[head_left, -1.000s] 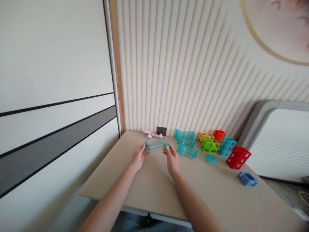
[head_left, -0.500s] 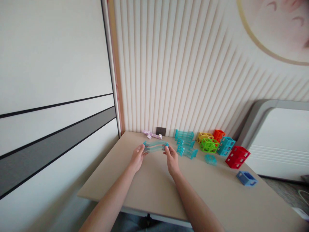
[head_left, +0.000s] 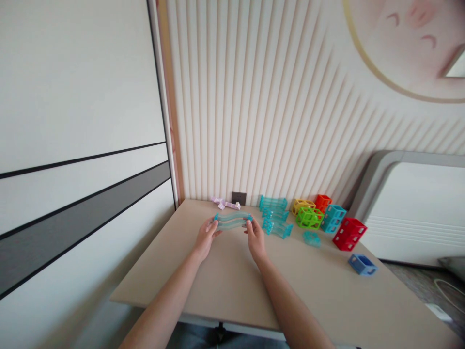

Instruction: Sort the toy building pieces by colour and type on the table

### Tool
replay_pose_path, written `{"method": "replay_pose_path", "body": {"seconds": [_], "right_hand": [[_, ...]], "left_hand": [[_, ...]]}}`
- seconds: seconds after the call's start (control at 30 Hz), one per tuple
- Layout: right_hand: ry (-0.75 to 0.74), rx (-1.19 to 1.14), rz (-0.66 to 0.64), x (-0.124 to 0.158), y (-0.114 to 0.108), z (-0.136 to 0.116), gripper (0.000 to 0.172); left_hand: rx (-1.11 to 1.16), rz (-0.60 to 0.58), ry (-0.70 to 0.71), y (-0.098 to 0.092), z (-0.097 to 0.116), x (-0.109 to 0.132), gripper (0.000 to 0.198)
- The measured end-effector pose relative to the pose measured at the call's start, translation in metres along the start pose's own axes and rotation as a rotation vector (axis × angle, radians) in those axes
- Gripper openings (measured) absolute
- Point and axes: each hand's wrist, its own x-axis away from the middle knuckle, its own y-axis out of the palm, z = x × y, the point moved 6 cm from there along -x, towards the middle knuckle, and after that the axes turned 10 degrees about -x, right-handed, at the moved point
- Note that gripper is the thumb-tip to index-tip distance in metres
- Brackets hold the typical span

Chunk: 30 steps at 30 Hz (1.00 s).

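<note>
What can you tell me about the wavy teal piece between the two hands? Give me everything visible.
The wavy teal piece looks like see-through plastic: long, gently curved bands running side by side with a gap between them, and a deeper teal at both ends. It lies crosswise in the view, over the far part of the table. The left hand grips its left end and the right hand its right end, fingers partly covering both. Finer details of the ends are too small to make out.
</note>
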Motion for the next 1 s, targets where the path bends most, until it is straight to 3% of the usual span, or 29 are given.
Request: {"method": "replay_pose_path", "body": {"seconds": [0.13,0.27,0.5,0.67,0.8,1.0], "right_hand": [[-0.050,0.071,-0.004,-0.002,-0.011,0.003,0.068],[-0.059,0.156,-0.016,-0.002,-0.046,-0.003,0.067],[-0.031,0.439,-0.115,0.010,-0.134,-0.033,0.051],[-0.010,0.514,-0.064,0.024,-0.181,-0.044,0.048],[0.048,0.558,-0.009,0.031,-0.198,-0.044,0.045],[0.068,0.638,0.003,0.033,-0.196,-0.045,0.051]], "left_hand": [[-0.103,-0.010,0.025,-0.003,0.001,-0.002,0.046],[-0.225,-0.108,0.059,0.007,0.001,0.003,0.040],[-0.521,-0.355,0.147,0.056,-0.012,0.019,0.036],[-0.708,-0.450,0.251,0.101,-0.028,0.028,0.039],[-0.827,-0.451,0.311,0.122,-0.042,0.031,0.043],[-0.963,-0.454,0.375,0.123,-0.049,0.037,0.051]]}}
